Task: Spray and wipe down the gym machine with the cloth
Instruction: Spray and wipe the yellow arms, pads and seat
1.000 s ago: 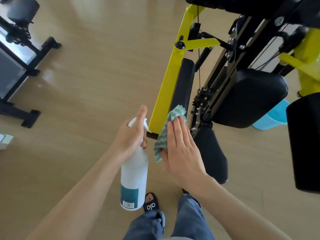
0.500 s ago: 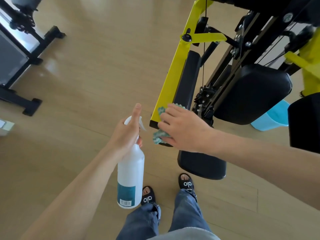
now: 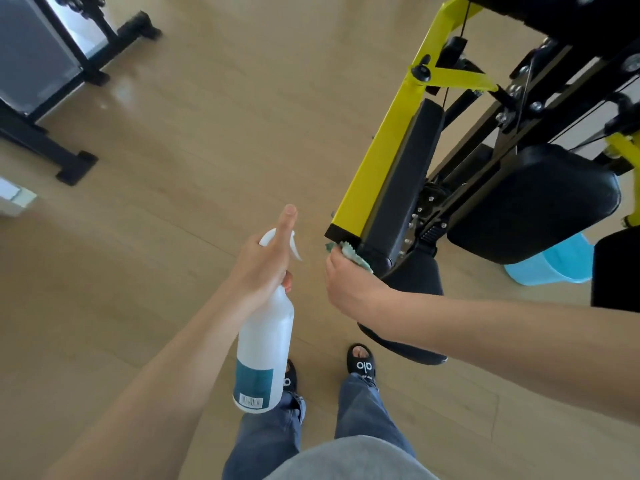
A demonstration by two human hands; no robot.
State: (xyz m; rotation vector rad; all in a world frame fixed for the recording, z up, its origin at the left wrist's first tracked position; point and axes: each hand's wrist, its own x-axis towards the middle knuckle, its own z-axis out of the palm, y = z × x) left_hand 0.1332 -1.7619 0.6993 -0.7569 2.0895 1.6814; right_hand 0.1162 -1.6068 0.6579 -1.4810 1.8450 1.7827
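Observation:
The gym machine has a yellow frame bar (image 3: 381,161) with a long black pad (image 3: 401,188) beside it and a larger black seat pad (image 3: 533,206) to the right. My right hand (image 3: 349,285) grips a green patterned cloth (image 3: 349,254) and holds it against the near end of the long black pad. Most of the cloth is hidden under the hand. My left hand (image 3: 263,265) grips the neck of a white spray bottle (image 3: 263,344) with a teal label, its index finger stretched out over the nozzle, just left of the bar's end.
A light blue bucket (image 3: 554,265) stands on the wooden floor behind the seat pad. Another black machine frame (image 3: 45,109) stands at the far left. My feet in black sandals (image 3: 360,365) are just below the machine's lowest black pad (image 3: 415,282).
My right hand has slid the cloth down from the yellow bar's side to the near end of the black pad, fingers now curled round it. The bottle stays about where it was.

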